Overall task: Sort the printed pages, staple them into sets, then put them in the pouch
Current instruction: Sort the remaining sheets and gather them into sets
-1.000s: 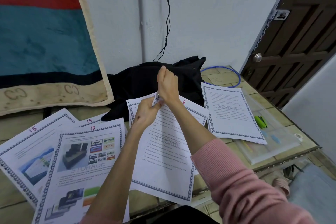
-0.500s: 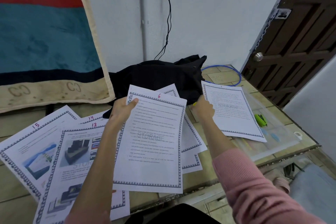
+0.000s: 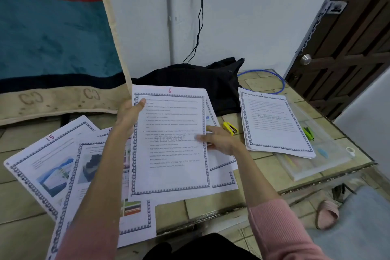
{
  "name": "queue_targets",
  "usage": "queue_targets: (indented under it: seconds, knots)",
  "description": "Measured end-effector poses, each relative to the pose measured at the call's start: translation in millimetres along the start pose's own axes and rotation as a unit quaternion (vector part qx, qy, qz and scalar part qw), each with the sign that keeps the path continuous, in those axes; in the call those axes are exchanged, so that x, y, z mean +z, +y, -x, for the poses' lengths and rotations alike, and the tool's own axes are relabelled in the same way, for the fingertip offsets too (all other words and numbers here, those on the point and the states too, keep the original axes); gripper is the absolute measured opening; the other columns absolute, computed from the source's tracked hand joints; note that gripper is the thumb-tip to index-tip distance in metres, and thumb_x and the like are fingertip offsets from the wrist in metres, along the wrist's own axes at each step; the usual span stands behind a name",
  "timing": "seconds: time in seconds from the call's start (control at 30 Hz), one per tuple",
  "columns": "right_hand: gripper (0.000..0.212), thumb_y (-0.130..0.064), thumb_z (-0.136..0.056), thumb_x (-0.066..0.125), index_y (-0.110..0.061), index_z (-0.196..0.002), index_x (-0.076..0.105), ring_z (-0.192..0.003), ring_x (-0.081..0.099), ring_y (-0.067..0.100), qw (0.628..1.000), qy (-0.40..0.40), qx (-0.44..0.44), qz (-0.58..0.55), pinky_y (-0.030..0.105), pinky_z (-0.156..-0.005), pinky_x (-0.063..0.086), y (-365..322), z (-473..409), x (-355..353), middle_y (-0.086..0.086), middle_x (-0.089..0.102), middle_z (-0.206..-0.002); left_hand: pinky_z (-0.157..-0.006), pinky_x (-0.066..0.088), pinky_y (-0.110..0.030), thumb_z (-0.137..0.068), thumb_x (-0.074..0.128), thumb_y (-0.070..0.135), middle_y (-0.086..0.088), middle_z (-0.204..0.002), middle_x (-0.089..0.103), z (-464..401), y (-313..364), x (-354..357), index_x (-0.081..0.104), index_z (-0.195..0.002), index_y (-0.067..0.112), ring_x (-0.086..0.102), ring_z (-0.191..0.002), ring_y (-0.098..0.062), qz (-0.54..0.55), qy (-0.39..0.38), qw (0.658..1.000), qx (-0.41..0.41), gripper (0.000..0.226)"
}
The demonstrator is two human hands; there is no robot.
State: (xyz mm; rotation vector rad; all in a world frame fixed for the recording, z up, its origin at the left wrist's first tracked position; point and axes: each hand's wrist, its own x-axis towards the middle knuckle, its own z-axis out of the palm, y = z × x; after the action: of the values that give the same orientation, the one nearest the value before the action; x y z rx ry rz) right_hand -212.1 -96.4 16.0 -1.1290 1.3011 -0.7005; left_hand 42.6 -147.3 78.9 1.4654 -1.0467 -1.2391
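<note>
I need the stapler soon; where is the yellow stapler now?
In the head view, the yellow stapler lies on the tiled surface right of centre, between the right hand and the page stack.

Yellow stapler (image 3: pixel 230 128) down, right hand (image 3: pixel 219 139) freed

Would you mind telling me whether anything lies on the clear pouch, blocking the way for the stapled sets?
Yes. A stack of printed pages lies across the left part of the clear pouch, covering much of it. It would probably need lifting off before the pouch takes any sets.
</note>
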Motion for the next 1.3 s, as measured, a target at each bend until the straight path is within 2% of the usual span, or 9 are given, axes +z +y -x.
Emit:
queue_targets:
  seconds: [0.17, 0.27, 0.37, 0.5, 0.73, 0.9, 1.0, 1.17, 1.3]
  knots:
    - [0.024, -0.009, -0.098, 0.045, -0.012, -0.118, 0.057, -0.106, 0.062, 0.025, 0.974, 0.184, -0.104, -0.088, 0.040, -0.097, 0.048, 5, 8, -7, 0.008, 0.065, -0.117, -0.084, 0.049, -0.033, -0.092, 0.057, 0.024, -0.003, -0.115, 0.064, -2, -1, 10, 0.058, -0.118, 0.014, 0.062, -0.097, -0.017, -0.032, -0.137, 0.990, -0.006, 0.028]
    - [0.028, -0.013, -0.097, 0.047, -0.012, -0.125, 0.045, -0.088, 0.062, 0.032, 0.942, 0.312, -0.111, -0.050, 0.029, -0.078, 0.050, 0, 19, -37, 0.027, 0.062, -0.106, -0.077, 0.052, -0.031, -0.090, 0.059, 0.014, -0.003, -0.112, 0.066, 8, -12, 44, 0.058, -0.120, 0.015, 0.064, -0.096, -0.019, -0.090, -0.247, 0.964, -0.046, 0.030]
    - [0.017, -0.013, -0.095, 0.050, -0.016, -0.107, 0.039, -0.064, 0.045, 0.018, 0.893, 0.437, -0.106, -0.022, 0.025, -0.057, 0.038, -1, 38, -76, 0.010, 0.052, -0.078, -0.076, 0.055, -0.033, -0.089, 0.060, 0.004, -0.009, -0.115, 0.065, 13, -22, 100, 0.055, -0.123, 0.009, 0.063, -0.099, -0.025, -0.060, -0.259, 0.963, -0.043, 0.035]
    - [0.014, -0.007, -0.095, 0.045, -0.006, -0.104, 0.055, -0.087, 0.054, 0.023, 0.817, 0.562, -0.085, 0.101, 0.026, -0.070, 0.035, 1, 58, -132, 0.011, 0.061, -0.100, -0.082, 0.055, -0.040, -0.088, 0.057, -0.002, -0.016, -0.117, 0.063, 18, -21, 186, 0.051, -0.126, 0.005, 0.063, -0.101, -0.028, -0.061, -0.255, 0.965, -0.018, 0.039]
    - [0.034, -0.011, -0.095, 0.044, -0.006, -0.126, 0.054, -0.119, 0.049, 0.033, 0.808, 0.508, 0.033, 0.298, 0.042, -0.096, 0.044, 21, 48, -190, 0.013, 0.037, -0.139, -0.080, 0.046, -0.026, -0.089, 0.052, 0.001, 0.001, -0.096, 0.060, 22, -33, 272, 0.055, -0.114, 0.015, 0.056, -0.097, -0.019, -0.233, -0.207, 0.947, 0.084, 0.029]
    - [0.043, -0.038, -0.100, 0.026, -0.024, -0.137, 0.042, -0.144, 0.009, 0.027, 0.804, 0.402, 0.128, 0.419, 0.053, -0.114, 0.006, 47, 35, -185, 0.006, 0.015, -0.157, -0.068, 0.048, -0.032, -0.077, 0.058, 0.009, -0.009, -0.102, 0.062, 19, -65, 288, 0.060, -0.096, 0.006, 0.058, -0.097, -0.029, -0.376, -0.178, 0.894, 0.168, 0.020]
    - [0.050, -0.045, -0.099, 0.017, -0.028, -0.144, 0.031, -0.147, -0.006, 0.024, 0.824, 0.355, 0.141, 0.419, 0.055, -0.113, -0.010, 60, 33, -179, 0.002, 0.012, -0.158, -0.084, 0.048, -0.037, -0.078, 0.066, 0.022, -0.009, -0.114, 0.058, 19, -73, 289, 0.062, -0.106, 0.007, 0.052, -0.109, -0.029, -0.427, -0.167, 0.873, 0.169, 0.032]
    - [0.046, -0.038, -0.099, 0.022, -0.019, -0.136, 0.043, -0.146, -0.011, 0.030, 0.798, 0.344, 0.170, 0.465, 0.057, -0.113, -0.005, 41, 26, -182, 0.009, 0.003, -0.159, -0.099, 0.035, -0.030, -0.089, 0.059, 0.024, -0.008, -0.128, 0.049, 27, -60, 279, 0.056, -0.125, 0.014, 0.041, -0.121, -0.028, -0.415, -0.175, 0.873, 0.185, 0.038]
    - [0.044, -0.028, -0.099, 0.033, -0.016, -0.142, 0.035, -0.146, -0.008, 0.031, 0.795, 0.371, 0.092, 0.471, 0.055, -0.115, -0.003, 15, 2, -142, 0.012, 0.007, -0.158, -0.103, 0.032, -0.026, -0.092, 0.052, 0.014, -0.005, -0.136, 0.045, 26, -39, 230, 0.053, -0.130, 0.014, 0.039, -0.126, -0.021, -0.353, -0.125, 0.903, 0.212, 0.038]
